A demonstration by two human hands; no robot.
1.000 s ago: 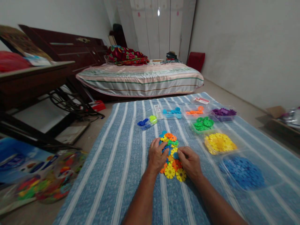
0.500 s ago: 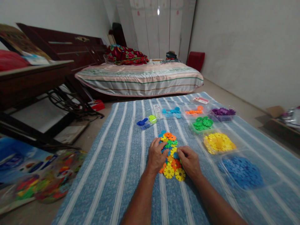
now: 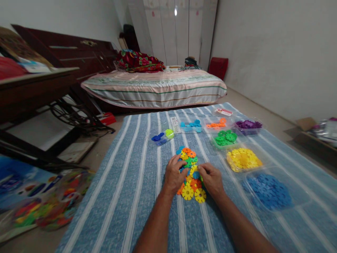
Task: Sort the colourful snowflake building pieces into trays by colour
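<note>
On the blue striped cloth lies a flat figure of notched plastic discs [image 3: 187, 193], joined in yellow, orange, green and blue. My left hand [image 3: 173, 176] is curled over its left side, thumb and fingers gripping the discs near the middle. From the right, my right hand [image 3: 211, 178] pinches the figure's edge beside a yellow disc [image 3: 194, 170], thumb and forefinger together. Orange discs [image 3: 191, 154] show at the figure's far end, with a green disc [image 3: 193, 160] just below them. My fingers hide part of the middle.
Clear trays of blue discs [image 3: 270, 191], yellow discs [image 3: 243, 159], green discs [image 3: 225, 137] and purple discs [image 3: 248, 124] line the right side. Smaller trays with orange discs [image 3: 217, 124], light blue discs [image 3: 191, 125] and dark blue discs [image 3: 158, 137] stand farther back. A bed [image 3: 158, 88] lies beyond.
The whole view has shifted slightly, so things sit a little farther left. Both hands keep the same hold on the disc figure.
</note>
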